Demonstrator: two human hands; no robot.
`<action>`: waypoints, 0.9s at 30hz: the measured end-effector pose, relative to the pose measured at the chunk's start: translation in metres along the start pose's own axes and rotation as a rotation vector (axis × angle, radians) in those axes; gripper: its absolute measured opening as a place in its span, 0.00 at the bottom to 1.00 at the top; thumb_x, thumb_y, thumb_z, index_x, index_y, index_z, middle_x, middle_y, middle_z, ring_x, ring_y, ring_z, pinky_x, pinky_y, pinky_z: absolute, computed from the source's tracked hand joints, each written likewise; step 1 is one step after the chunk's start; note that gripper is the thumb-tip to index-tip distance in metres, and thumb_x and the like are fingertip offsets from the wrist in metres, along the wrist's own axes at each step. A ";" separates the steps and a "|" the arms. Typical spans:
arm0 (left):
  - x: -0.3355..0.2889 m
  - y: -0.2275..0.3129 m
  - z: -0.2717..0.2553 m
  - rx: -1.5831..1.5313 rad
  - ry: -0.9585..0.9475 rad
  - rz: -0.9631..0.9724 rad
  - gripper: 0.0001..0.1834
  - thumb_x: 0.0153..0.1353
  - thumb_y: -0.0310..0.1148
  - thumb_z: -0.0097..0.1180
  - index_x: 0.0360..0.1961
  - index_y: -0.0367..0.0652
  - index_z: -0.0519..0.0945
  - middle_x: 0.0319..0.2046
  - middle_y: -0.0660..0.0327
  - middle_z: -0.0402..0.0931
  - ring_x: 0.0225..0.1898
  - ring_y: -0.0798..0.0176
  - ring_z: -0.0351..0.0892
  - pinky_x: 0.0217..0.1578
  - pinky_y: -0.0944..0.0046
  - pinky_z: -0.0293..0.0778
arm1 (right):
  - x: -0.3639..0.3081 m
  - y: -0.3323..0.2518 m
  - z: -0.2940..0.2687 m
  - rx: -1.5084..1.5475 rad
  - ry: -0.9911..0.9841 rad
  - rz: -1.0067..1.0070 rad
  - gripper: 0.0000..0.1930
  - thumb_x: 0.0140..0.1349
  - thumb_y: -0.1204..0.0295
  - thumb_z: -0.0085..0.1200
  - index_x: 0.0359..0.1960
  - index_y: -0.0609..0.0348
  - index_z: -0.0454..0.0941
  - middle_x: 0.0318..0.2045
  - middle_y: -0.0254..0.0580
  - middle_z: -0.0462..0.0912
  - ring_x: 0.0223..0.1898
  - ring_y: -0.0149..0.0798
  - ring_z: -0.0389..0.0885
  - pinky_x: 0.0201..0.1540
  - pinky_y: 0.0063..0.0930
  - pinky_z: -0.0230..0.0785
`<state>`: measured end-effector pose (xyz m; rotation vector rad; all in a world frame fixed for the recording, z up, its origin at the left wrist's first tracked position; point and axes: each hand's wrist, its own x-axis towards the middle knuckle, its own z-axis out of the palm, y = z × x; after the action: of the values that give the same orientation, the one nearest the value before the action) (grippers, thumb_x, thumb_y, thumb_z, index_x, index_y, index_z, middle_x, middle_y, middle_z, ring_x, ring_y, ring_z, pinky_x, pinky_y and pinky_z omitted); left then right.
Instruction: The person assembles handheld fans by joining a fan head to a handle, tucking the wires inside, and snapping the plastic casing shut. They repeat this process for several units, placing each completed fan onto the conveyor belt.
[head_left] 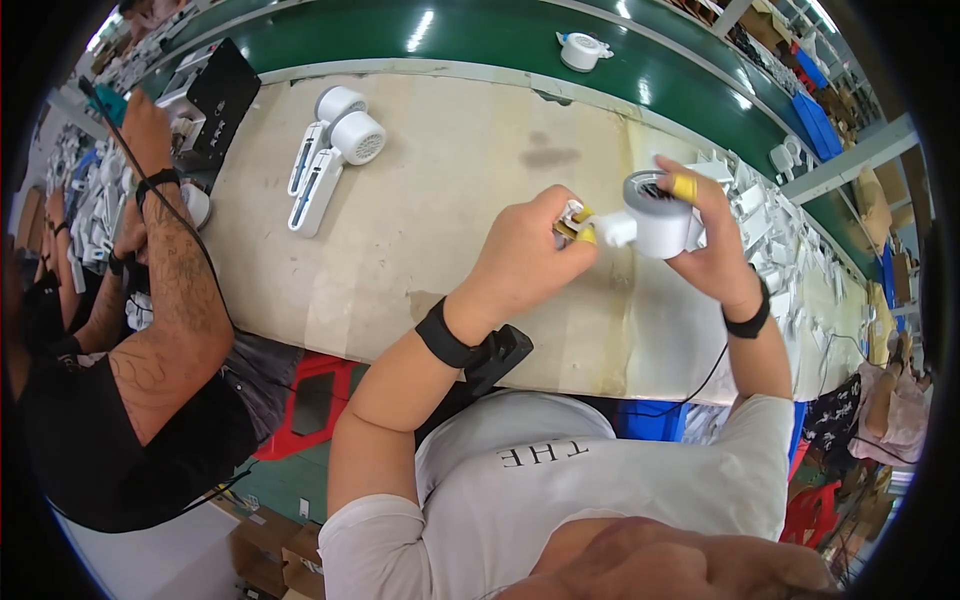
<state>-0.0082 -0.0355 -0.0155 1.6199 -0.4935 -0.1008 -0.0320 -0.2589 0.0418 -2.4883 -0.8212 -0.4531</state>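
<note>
In my right hand [715,235] is a white round fan head [661,232] with a grey rim, its short white neck pointing left. The fingers wrap round its sides, one with a yellow finger cover. Close to that neck, my left hand [525,255] pinches a small white and metallic part [572,218] between covered fingertips. Whether this part touches the neck I cannot tell. Both hands are above the worktable [450,150]. Farther left on it lie two white handheld fans [345,140], side by side, with long handles toward me.
White plastic parts [775,230] are heaped along the table's right side. Beyond the far edge, a green conveyor [480,35] carries another white fan [582,52]. At left, a co-worker's arm [180,260] reaches beside a black box [225,100]. A red stool [310,405] stands below the table.
</note>
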 end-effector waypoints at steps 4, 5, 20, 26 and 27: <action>-0.001 -0.007 0.001 0.082 -0.109 -0.026 0.13 0.45 0.33 0.56 0.31 0.36 0.72 0.19 0.52 0.72 0.19 0.55 0.72 0.23 0.62 0.68 | 0.026 -0.003 -0.026 0.312 -0.348 -0.069 0.30 0.48 0.65 0.63 0.54 0.59 0.69 0.51 0.49 0.68 0.54 0.47 0.67 0.56 0.35 0.59; -0.002 -0.008 0.005 0.174 -0.114 0.016 0.14 0.45 0.33 0.56 0.33 0.37 0.72 0.19 0.52 0.73 0.20 0.54 0.72 0.24 0.61 0.68 | 0.031 -0.003 -0.028 0.309 -0.335 -0.053 0.30 0.48 0.65 0.63 0.54 0.59 0.69 0.51 0.49 0.68 0.54 0.47 0.67 0.56 0.35 0.59; -0.010 -0.010 0.015 0.062 -0.317 -0.101 0.09 0.56 0.30 0.52 0.37 0.37 0.73 0.22 0.61 0.73 0.22 0.68 0.73 0.24 0.67 0.68 | -0.010 0.003 0.006 0.353 -0.245 0.073 0.27 0.56 0.64 0.57 0.57 0.58 0.65 0.53 0.48 0.67 0.51 0.48 0.69 0.52 0.34 0.63; -0.012 -0.010 0.012 -0.654 -0.250 -0.225 0.14 0.61 0.33 0.49 0.45 0.37 0.72 0.36 0.52 0.77 0.32 0.63 0.77 0.34 0.66 0.73 | -0.060 0.035 -0.013 0.065 0.093 0.545 0.25 0.57 0.55 0.53 0.49 0.61 0.71 0.37 0.50 0.78 0.44 0.49 0.75 0.47 0.36 0.66; -0.008 -0.009 0.008 -0.650 -0.241 -0.229 0.14 0.61 0.33 0.49 0.45 0.37 0.72 0.36 0.52 0.77 0.32 0.63 0.77 0.34 0.66 0.73 | -0.066 0.048 -0.021 -0.394 0.177 0.600 0.25 0.57 0.53 0.52 0.47 0.61 0.72 0.32 0.51 0.79 0.40 0.50 0.77 0.43 0.38 0.69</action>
<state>-0.0162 -0.0401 -0.0272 1.0202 -0.3998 -0.5748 -0.0560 -0.3353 0.0141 -2.8217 0.1147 -0.6433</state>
